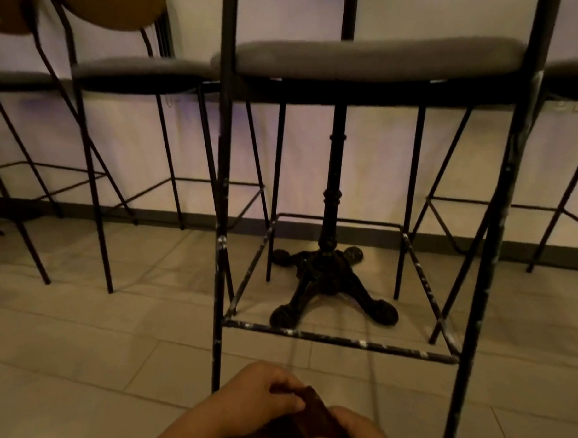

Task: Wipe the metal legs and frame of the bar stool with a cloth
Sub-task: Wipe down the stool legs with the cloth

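Note:
A bar stool with a grey padded seat (373, 57) stands right in front of me. Its black metal legs (220, 221) and footrest frame (334, 341) are flecked with white marks. Low in the view, both hands hold a dark brown cloth (315, 414) between them. My left hand (264, 395) grips the cloth from the left with curled fingers. My right hand (354, 426) holds it from the right, partly cut off by the bottom edge. Both hands are below the footrest bar, apart from the stool.
A black cast-iron table base (332, 276) with spreading feet stands behind the stool. More bar stools (138, 73) line up to the left and another to the right (567, 74) along a pale wall. The floor is beige tile (89, 357).

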Demonstrator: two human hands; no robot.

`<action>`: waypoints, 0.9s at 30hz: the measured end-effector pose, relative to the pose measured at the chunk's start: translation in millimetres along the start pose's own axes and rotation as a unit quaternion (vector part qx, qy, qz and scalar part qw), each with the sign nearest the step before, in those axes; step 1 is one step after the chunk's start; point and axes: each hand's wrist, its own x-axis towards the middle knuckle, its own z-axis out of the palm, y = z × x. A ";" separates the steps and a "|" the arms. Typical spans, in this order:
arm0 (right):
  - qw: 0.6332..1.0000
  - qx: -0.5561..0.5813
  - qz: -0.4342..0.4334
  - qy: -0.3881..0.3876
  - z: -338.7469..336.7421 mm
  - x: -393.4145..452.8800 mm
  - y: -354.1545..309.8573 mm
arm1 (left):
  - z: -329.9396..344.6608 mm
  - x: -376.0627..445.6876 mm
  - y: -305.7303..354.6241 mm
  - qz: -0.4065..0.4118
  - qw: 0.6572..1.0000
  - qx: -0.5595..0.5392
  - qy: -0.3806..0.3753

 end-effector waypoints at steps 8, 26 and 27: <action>0.984 0.131 0.057 -0.109 -22.3 31.2 -53.0 | -47.3 -13.9 44.2 0.048 0.997 0.027 0.063; 0.946 0.325 0.006 -0.004 4.8 73.7 -172.3 | -159.8 -58.0 111.9 0.276 0.823 0.006 0.497; 0.946 0.324 -0.001 -0.004 4.6 75.6 -174.8 | -165.2 -53.0 114.7 0.267 0.819 0.009 0.507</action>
